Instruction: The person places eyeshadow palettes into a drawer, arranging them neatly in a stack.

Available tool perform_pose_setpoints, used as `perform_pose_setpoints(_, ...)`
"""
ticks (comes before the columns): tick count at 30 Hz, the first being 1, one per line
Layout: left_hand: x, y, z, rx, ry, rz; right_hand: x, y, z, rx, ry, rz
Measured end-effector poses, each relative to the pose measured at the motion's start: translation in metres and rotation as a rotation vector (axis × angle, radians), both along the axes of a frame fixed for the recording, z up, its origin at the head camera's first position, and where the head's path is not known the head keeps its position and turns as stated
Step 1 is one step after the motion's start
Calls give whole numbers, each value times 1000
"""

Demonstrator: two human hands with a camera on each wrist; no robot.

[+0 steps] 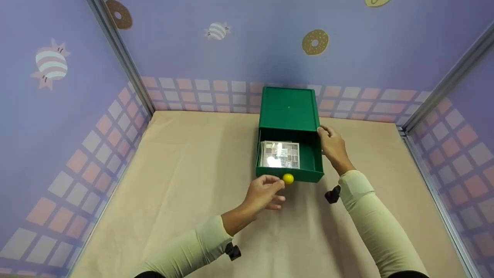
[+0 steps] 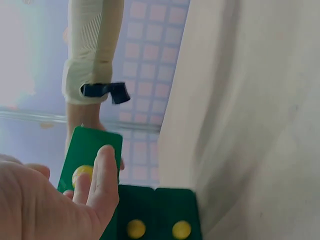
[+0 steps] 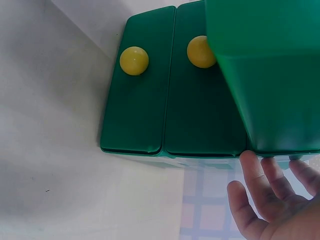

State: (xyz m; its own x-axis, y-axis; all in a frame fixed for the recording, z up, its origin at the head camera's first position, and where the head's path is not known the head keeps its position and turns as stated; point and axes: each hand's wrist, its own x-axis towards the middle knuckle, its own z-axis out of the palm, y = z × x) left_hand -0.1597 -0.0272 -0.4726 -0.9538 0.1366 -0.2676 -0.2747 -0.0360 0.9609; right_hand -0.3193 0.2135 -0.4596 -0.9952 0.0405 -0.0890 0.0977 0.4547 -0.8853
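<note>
A green drawer cabinet (image 1: 289, 108) stands against the back wall with its top drawer (image 1: 315, 154) pulled out. Inside lie flat, glossy pieces with a grid pattern (image 1: 287, 154), stacked toward the left; their kind is unclear. A round yellow knob (image 1: 288, 178) sits on the drawer front. My left hand (image 1: 264, 195) is right beside this knob, thumb and index at its left, the other fingers loosely extended. My right hand (image 1: 334, 146) rests its fingertips on the cabinet's right side, near the top front corner. In the right wrist view its fingers (image 3: 255, 172) reach the green edge.
Two lower drawers (image 3: 135, 110) with yellow knobs are closed beneath the pulled-out one. A beige cloth (image 1: 193, 166) covers the table. Patterned purple panels (image 1: 216, 58) with metal corner posts (image 1: 129, 65) enclose the back and sides. Black clips hang from both sleeves.
</note>
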Motion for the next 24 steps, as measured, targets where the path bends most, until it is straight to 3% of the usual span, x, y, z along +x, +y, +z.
perform_pose_setpoints(10,-6,21,-9,70,-113,92,1,0,0,-12,-4,-1)
perform_pose_setpoints(24,-9,25,-10,122,-121,127,0,1,-1,-9,-5,0)
